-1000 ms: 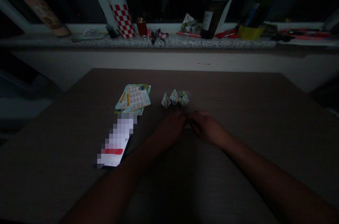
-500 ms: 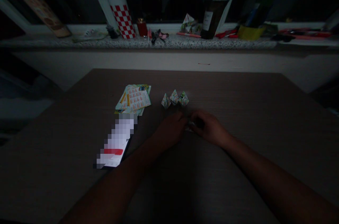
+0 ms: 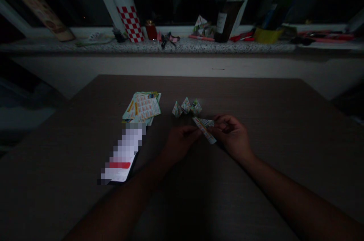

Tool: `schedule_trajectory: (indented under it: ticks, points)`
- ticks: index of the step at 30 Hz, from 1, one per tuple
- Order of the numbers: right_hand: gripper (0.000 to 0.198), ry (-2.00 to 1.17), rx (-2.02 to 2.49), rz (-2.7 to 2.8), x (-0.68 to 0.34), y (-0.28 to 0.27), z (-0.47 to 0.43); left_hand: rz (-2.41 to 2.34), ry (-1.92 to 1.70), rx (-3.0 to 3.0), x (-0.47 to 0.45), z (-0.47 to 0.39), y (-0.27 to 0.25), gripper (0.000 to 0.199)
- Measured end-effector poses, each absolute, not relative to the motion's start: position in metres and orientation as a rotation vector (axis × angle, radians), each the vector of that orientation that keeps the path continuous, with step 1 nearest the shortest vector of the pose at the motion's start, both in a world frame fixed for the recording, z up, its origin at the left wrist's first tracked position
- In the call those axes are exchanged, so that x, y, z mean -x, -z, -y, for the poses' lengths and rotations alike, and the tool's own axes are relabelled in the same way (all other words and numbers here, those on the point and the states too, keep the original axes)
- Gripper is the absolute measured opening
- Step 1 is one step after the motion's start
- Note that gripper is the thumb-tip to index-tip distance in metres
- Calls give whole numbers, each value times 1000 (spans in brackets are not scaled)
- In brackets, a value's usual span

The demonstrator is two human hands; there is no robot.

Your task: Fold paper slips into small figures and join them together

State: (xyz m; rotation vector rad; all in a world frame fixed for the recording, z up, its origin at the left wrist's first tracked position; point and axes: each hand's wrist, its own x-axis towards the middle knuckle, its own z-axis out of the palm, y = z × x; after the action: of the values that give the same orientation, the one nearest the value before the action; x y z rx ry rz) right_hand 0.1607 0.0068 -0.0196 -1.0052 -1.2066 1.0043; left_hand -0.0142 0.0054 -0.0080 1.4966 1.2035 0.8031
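Observation:
Between my hands is a folded paper slip (image 3: 207, 131), printed with small coloured marks, a long strip with a pointed flap at its upper right. My left hand (image 3: 182, 140) pinches its left side with thumb and fingertips. On the other side, my right hand (image 3: 231, 133) grips the flap end, fingers curled. Just beyond the hands stand three small folded paper pieces (image 3: 186, 106) in a row, pointed at the top. A stack of printed paper slips (image 3: 146, 107) lies to the left of them, fanned a little.
A lit phone (image 3: 123, 153), its screen blurred out, lies left of my left forearm on the wooden table (image 3: 270, 112). Behind, the stone windowsill (image 3: 182, 46) carries a red-and-white checked bottle (image 3: 131, 22), a dark cup (image 3: 226, 21), a yellow holder (image 3: 267, 35) and small clutter.
The folded slip, mostly hidden by my fingers before, now shows as a slanted strip. My hands have moved slightly apart, and my right hand has turned more open to view.

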Motion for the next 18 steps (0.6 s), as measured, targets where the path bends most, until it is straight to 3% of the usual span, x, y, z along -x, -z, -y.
schedule_trajectory:
  ticks: [12, 18]
  points:
    - [25, -1037, 968, 1214, -155, 19, 0, -1169, -878, -1334, 11, -3, 8, 28]
    - [34, -1201, 960, 1176, -153, 19, 2, -1119, -916, -1377, 12, -2, 5, 24]
